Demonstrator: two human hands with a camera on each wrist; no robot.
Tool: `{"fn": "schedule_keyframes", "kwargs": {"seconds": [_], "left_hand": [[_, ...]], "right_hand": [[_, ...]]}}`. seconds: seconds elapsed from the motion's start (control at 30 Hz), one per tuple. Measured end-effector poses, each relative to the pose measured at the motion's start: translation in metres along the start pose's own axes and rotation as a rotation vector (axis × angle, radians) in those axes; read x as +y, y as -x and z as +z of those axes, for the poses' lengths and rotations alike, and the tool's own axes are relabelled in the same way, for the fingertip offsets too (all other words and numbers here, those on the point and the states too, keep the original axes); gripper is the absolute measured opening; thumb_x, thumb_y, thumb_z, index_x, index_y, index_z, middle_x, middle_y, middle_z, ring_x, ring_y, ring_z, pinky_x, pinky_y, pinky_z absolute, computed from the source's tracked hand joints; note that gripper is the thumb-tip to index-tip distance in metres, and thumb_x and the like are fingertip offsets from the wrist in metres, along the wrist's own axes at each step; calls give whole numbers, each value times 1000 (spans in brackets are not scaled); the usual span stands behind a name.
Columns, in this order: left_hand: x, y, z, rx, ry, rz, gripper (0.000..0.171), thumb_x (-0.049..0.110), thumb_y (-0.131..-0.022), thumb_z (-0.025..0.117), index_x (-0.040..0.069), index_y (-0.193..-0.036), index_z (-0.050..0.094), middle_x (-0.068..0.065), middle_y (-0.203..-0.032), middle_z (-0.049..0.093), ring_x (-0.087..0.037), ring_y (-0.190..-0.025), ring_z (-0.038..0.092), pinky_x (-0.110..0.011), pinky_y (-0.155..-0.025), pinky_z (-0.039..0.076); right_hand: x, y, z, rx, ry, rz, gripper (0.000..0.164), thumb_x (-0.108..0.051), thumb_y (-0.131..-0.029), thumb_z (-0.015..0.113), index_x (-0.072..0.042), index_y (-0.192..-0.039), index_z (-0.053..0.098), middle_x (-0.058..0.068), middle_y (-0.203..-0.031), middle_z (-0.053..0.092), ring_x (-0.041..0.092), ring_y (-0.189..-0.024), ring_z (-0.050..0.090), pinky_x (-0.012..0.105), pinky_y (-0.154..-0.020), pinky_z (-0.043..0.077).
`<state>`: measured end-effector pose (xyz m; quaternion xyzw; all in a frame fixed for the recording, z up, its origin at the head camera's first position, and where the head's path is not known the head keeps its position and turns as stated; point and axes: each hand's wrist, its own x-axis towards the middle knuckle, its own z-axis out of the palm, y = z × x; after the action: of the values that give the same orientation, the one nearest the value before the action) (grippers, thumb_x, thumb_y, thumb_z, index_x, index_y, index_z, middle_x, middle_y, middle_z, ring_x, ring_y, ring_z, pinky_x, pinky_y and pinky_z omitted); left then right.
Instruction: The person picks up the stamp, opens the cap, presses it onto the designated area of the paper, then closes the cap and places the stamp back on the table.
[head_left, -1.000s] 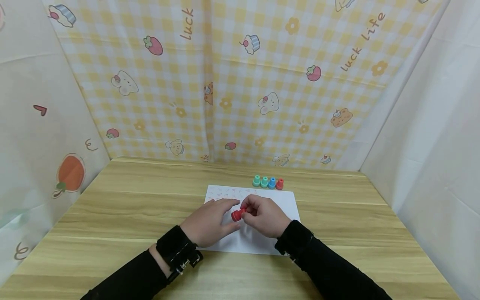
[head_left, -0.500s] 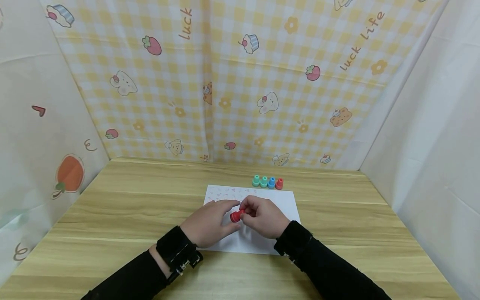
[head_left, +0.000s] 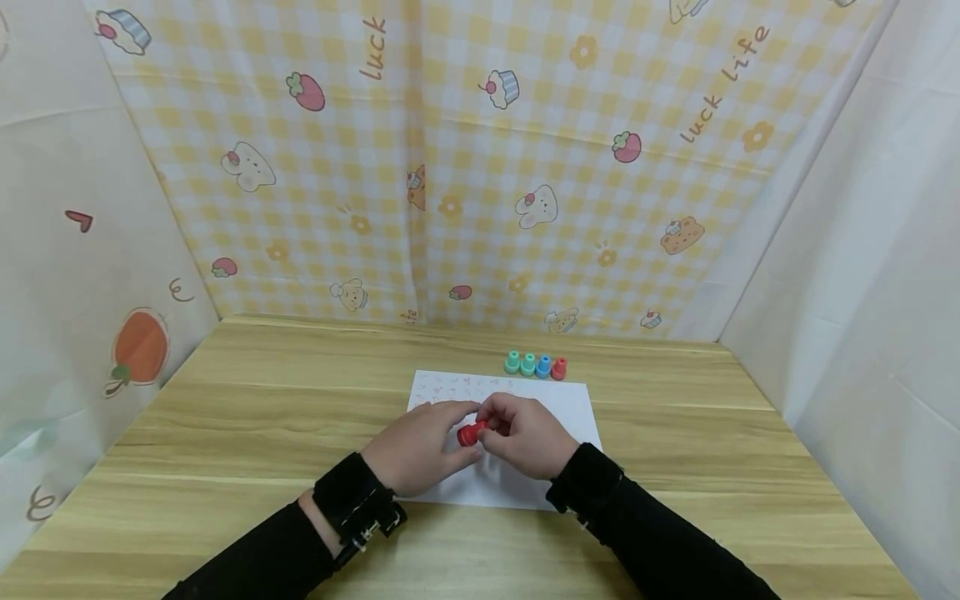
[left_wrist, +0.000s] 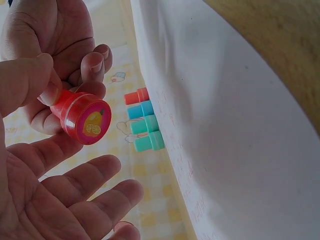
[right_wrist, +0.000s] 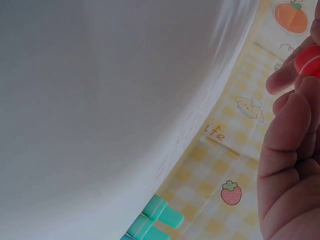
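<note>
Between the thumb and fingers of my right hand (head_left: 528, 435) is a small red toy stamp (head_left: 471, 433), pinched by its narrow end. Its wide round end, with a lemon picture on a pink disc, faces the camera in the left wrist view. My left hand (head_left: 420, 446) spreads around it, thumb and index finger apart on either side of the wide end, other fingers loosely extended. Only part of the red stamp (right_wrist: 307, 61) shows in the right wrist view. Under both hands lies a white sheet of paper (head_left: 566, 408) with rows of small reddish marks along its upper left.
Behind the paper several more stamps stand in a row: two green (head_left: 528, 364), one blue (head_left: 543, 366) and one red (head_left: 559, 368). The wooden table (head_left: 675, 467) ends at a yellow checked cloth (head_left: 465, 208), with pale cloth on both sides.
My right hand and the red stamp have shifted slightly left, bringing the stamp further between the left thumb and index finger. The left hand has hardly moved.
</note>
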<state>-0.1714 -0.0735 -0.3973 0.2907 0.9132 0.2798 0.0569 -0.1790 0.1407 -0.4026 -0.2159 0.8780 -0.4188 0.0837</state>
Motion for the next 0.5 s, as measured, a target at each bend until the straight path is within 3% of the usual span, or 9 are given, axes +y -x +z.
{"fn": "schedule_keyframes", "kwargs": {"seconds": [0.17, 0.27, 0.5], "left_hand": [[0, 0, 0, -5, 11, 3, 56, 39, -101, 71, 11, -148, 58, -8, -146, 65, -27, -138, 59, -54, -120, 43], [0, 0, 0, -15, 26, 0, 56, 38, -101, 71, 11, -147, 58, -7, -142, 68, -22, -123, 65, -51, -113, 49], [2, 0, 0, -14, 20, -9, 50, 35, -101, 71, 11, -144, 61, -5, -134, 72, -20, -119, 68, -54, -115, 47]], "right_hand": [[-1, 1, 1, 10, -4, 13, 5, -10, -98, 68, -15, -102, 69, -5, -84, 66, 13, -77, 58, 22, -62, 49], [-2, 1, 2, 11, -16, 19, 5, -11, -99, 68, -15, -102, 69, -5, -84, 67, 12, -78, 59, 22, -62, 49], [-2, 2, 5, 22, -25, -1, 5, -12, -99, 70, -12, -103, 69, -6, -84, 69, 10, -77, 60, 21, -63, 49]]}}
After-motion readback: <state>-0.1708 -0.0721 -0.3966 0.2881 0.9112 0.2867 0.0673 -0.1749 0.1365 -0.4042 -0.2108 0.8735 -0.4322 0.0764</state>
